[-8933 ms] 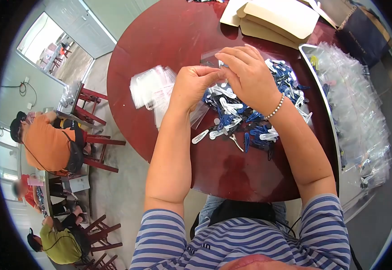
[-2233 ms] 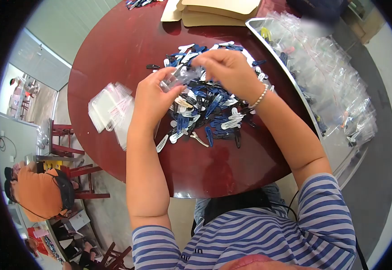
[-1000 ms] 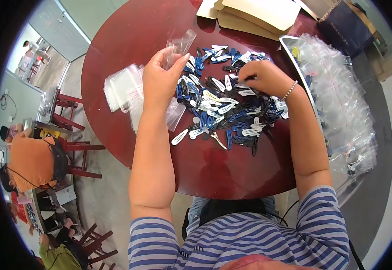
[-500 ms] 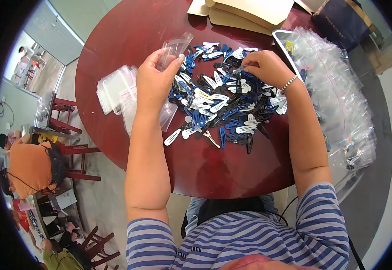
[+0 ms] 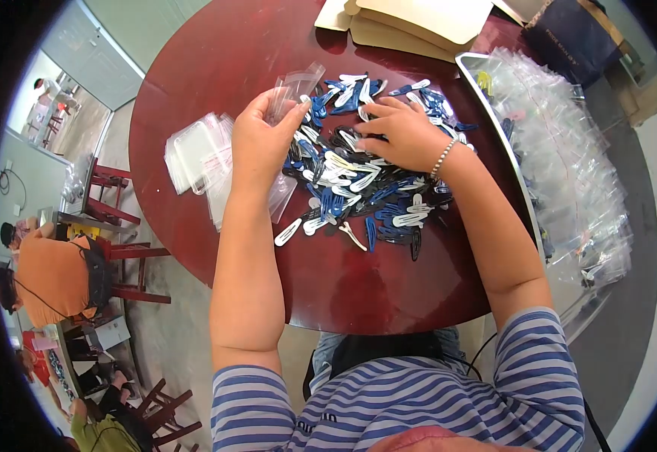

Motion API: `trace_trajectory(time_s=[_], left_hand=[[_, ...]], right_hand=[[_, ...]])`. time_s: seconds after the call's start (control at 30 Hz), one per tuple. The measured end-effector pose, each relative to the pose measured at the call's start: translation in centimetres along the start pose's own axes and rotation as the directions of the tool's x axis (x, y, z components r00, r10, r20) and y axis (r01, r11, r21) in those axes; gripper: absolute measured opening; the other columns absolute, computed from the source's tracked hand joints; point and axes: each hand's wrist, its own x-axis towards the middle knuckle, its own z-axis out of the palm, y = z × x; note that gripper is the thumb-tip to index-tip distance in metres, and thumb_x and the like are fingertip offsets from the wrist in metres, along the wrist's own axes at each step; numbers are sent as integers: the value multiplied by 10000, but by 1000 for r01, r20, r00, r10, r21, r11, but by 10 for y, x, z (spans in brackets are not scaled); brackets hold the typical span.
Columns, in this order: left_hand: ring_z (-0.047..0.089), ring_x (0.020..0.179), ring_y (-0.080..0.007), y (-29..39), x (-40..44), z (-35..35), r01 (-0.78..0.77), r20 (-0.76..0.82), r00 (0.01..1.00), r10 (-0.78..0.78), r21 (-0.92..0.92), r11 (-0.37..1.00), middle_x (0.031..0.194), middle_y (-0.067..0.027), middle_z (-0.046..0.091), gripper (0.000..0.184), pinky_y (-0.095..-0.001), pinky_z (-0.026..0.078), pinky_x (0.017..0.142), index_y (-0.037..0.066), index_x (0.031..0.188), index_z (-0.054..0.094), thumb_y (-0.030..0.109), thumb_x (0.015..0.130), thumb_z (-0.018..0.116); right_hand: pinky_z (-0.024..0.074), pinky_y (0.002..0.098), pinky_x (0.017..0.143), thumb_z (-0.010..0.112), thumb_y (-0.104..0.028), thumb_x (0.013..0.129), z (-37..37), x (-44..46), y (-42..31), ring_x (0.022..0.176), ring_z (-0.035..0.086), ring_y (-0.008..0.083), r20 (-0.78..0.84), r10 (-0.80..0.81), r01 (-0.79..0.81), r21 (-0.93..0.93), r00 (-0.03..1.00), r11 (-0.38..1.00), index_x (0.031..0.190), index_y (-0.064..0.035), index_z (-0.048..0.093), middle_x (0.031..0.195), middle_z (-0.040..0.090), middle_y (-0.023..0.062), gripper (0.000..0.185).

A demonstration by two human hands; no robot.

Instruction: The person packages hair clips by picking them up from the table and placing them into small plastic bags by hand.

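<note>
On red bench (image 5: pixel 185 83), by tray (image 5: pixel 521 175) of bags (image 5: pixel 581 158): pinches clear plastic (image 5: pixel 303 81), slanting far-right, in left hand (image 5: pixel 259 139); spreads right hand (image 5: pixel 411 137) over hair clips (image 5: pixel 343 179), hold unclear.

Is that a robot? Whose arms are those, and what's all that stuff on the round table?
No robot: these are a person's bare hands. One camera, worn on their head, takes every picture, looking forward and down. On the shiny red table lies a heap of hair clips, mostly blue, white and black. Left of it are flat see-through bags; on the right, a tray holds lots more clear bags. The left hand pinches some clear plastic. The right hand spreads its fingers over the clips.
</note>
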Motion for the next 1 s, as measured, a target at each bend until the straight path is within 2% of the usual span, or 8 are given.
trace_trajectory(time_s=[0.13, 0.17, 0.3, 0.5, 0.67, 0.73, 0.87, 1.0], left_hand=[[623, 798, -93, 6, -1, 0, 7, -1, 1000, -7, 9, 1000, 908, -68, 688, 395, -253, 494, 728, -30, 1068, 634, 209, 779, 760], [627, 803, -97, 7, -2, -1, 10, 10, 1000, -10, 23, 1000, 908, -71, 689, 400, -256, 495, 732, -31, 1070, 633, 210, 777, 762], [642, 823, -118, 4, 1, -3, 22, -17, 1000, -21, 21, 1000, 909, -89, 694, 415, -265, 498, 747, -32, 1076, 633, 218, 771, 763], [656, 830, -141, 10, 2, -5, 21, -36, 999, -19, 55, 998, 909, -109, 700, 423, -279, 502, 750, -34, 1070, 636, 233, 766, 758], [664, 815, -158, 13, 0, -3, -39, -38, 998, 43, 103, 994, 899, -120, 700, 438, -284, 504, 745, -36, 1068, 637, 246, 756, 759], [667, 820, -167, 11, 0, -3, -45, -30, 998, 48, 101, 994, 908, -128, 700, 440, -287, 506, 749, -42, 1075, 633, 236, 756, 756], [632, 851, -116, 10, 0, -2, -26, 1, 1000, 26, 121, 992, 954, -85, 694, 441, -254, 494, 756, -24, 1116, 631, 233, 781, 756], [635, 855, -116, 16, -1, -5, -9, -8, 1000, 10, 158, 987, 960, -86, 696, 425, -252, 496, 761, -24, 1112, 634, 212, 779, 753]], right_hand=[[461, 415, 847, 695, -188, 790, -16, 11, 3, 952, 612, 302, -30, -8, 13, 175, 1000, 984, 849, -17, 700, 968, 677, 112, 181], [493, 369, 774, 710, -122, 752, -5, 18, 10, 853, 625, 328, -199, -92, 123, 147, 976, 981, 891, -13, 690, 908, 675, 146, 177], [491, 402, 825, 598, -76, 820, 15, 65, 16, 916, 617, 357, -345, -62, 125, 165, 936, 978, 937, -1, 680, 955, 668, 172, 161], [502, 410, 792, 548, -147, 831, 26, 81, 27, 870, 630, 353, -240, 126, -77, 205, 963, 976, 931, -45, 694, 892, 676, 165, 204], [511, 373, 718, 636, -165, 790, 26, 72, 39, 780, 635, 345, -105, 143, -113, 244, 984, 963, 857, -23, 680, 803, 676, 147, 163], [510, 332, 677, 677, -117, 774, 23, 72, 38, 701, 639, 268, -80, 165, -133, 309, 983, 942, 924, -3, 680, 809, 677, 143, 188], [513, 335, 682, 696, -130, 768, 22, 78, 25, 720, 647, 256, -194, 135, -60, 348, 972, 936, 929, 2, 678, 816, 683, 146, 209], [509, 359, 720, 694, -152, 767, 26, 84, 18, 759, 644, 290, -173, 10, 24, 194, 985, 981, 943, -25, 686, 844, 679, 145, 217]])
